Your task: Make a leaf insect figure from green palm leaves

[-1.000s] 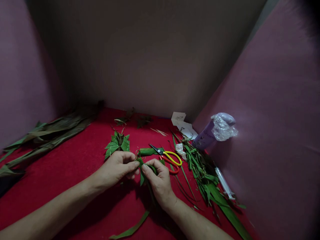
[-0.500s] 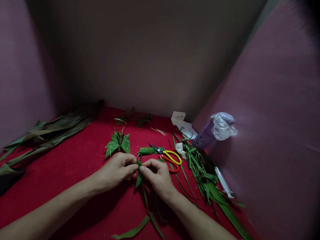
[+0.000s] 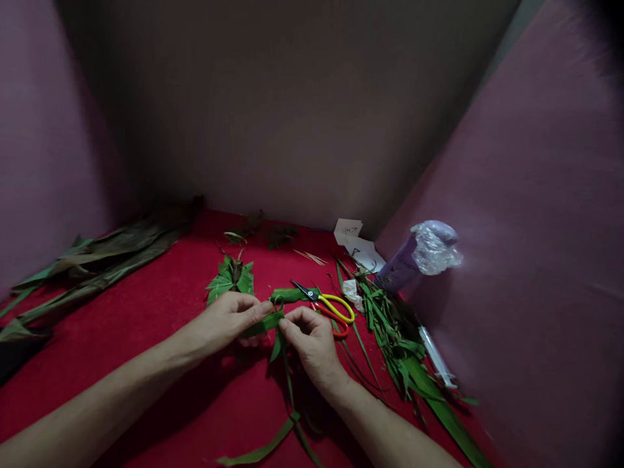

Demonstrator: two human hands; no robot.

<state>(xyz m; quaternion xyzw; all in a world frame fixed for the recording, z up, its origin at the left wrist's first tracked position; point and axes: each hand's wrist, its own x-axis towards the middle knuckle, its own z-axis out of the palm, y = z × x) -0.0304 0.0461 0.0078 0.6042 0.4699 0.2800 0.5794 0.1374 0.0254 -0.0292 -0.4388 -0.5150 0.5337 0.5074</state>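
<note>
Between my hands is a folded green leaf piece [image 3: 267,323] with a small loop at its top and a pointed end hanging down. My left hand [image 3: 234,320] pinches its left part between thumb and fingers. At its right side, my right hand [image 3: 306,333] grips it with thumb and forefinger. A thin leaf strip [image 3: 290,383] trails below onto the red cloth [image 3: 160,318]. Just beyond my left hand lies a star-shaped leaf bundle [image 3: 233,276]. Scissors [image 3: 334,309] with one yellow and one red handle rest beside my right hand, their blades over a cut leaf piece [image 3: 287,294].
Leaf scraps [image 3: 385,331] are heaped on the right, near a clear syringe [image 3: 436,357] and a purple bottle [image 3: 402,263] with plastic wrap. White papers [image 3: 361,247] and thin sticks [image 3: 310,257] lie at the back. Large dry leaves [image 3: 102,263] stretch along the left wall.
My right hand has shifted slightly right, and the hands are a little farther apart. More of the leaf piece now shows flat between them.
</note>
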